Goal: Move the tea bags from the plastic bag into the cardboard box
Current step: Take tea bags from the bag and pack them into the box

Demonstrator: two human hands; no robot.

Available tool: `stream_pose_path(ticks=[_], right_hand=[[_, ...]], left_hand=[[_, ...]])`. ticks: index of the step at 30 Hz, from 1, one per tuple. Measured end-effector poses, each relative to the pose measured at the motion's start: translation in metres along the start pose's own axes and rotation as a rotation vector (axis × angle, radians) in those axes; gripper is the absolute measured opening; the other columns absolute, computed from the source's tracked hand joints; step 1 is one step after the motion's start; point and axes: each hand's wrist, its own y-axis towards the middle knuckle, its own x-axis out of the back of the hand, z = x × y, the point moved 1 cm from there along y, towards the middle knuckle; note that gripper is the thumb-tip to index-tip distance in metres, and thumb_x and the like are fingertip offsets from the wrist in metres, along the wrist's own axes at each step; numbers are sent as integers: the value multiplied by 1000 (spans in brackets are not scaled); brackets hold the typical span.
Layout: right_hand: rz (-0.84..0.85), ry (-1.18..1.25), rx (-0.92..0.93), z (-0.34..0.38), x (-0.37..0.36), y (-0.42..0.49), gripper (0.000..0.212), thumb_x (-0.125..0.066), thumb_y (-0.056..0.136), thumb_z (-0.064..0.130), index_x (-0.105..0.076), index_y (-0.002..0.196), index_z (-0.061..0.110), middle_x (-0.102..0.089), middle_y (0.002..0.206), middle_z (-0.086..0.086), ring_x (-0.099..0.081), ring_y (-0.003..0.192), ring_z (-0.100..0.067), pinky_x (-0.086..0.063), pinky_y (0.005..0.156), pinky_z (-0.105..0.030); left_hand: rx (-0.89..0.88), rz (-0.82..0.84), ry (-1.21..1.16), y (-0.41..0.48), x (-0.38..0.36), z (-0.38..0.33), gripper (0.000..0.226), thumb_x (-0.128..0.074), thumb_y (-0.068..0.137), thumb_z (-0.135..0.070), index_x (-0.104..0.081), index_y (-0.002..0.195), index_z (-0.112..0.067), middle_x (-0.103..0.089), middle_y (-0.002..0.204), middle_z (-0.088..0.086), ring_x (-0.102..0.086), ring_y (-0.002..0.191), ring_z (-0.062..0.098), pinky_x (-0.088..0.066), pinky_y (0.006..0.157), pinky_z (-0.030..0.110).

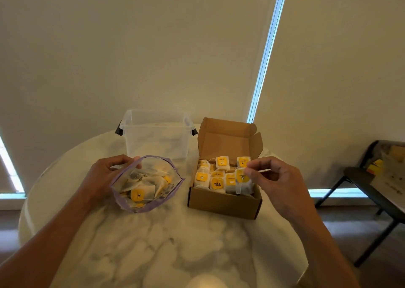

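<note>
We found the left hand (105, 173) gripping the rim of the plastic bag (151, 206), fingers curled over the purple edge and holding the mouth wide. The bag lay on the tabletop (153, 244) with loose tea bags (140, 193) inside it. The right hand (276, 178) pinched one tea bag (242, 179) between thumb and forefinger over the front right corner of the cardboard box (223, 204). Whether the pinch sat on tag or string, we could not tell. Other filed bags (217, 183) stood in rows in the box.

In our judgement, the held bag wanted lowering upright into the corner gap, tag uppermost, string kept off its neighbours.

The raised lid (225, 138) and its side flap (257, 143) closed off the far and right sides, so entry from above and in front appeared best. The short run between bag and box crossed open tabletop. A clear tub (155, 132) stood behind the bag, well apart from that path.
</note>
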Motion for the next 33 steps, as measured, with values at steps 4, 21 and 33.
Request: stream_pose_path(ticks=[4,21,33], right_hand=[[69,-28,-23,-5,-4,2,7,-83,89,28,-78,94,32,-76,96,18,-77,86,-7,-60,70,-20],[191,-110,402,61,-88,-28,19,-80,93,21,-78,110,29,-74,98,23,-71,92,-3,-55,75,-13],[628,-665,508,75,-223,-9,54,-73,93,17,-57,144,15,-54,145,-10,-51,131,-30,-48,104,-42]], left_hand=[[-15,-7,38,2,0,1,17,-92,84,-29,-86,100,-30,-83,95,3,-80,92,30,-63,93,56],[111,-52,-24,-4,-3,-12,68,-76,78,-82,-84,102,-18,-83,96,6,-80,98,31,-61,95,57],[84,-75,58,-7,-5,-22,40,-73,96,-60,-84,96,-21,-82,88,2,-79,86,19,-62,91,49]])
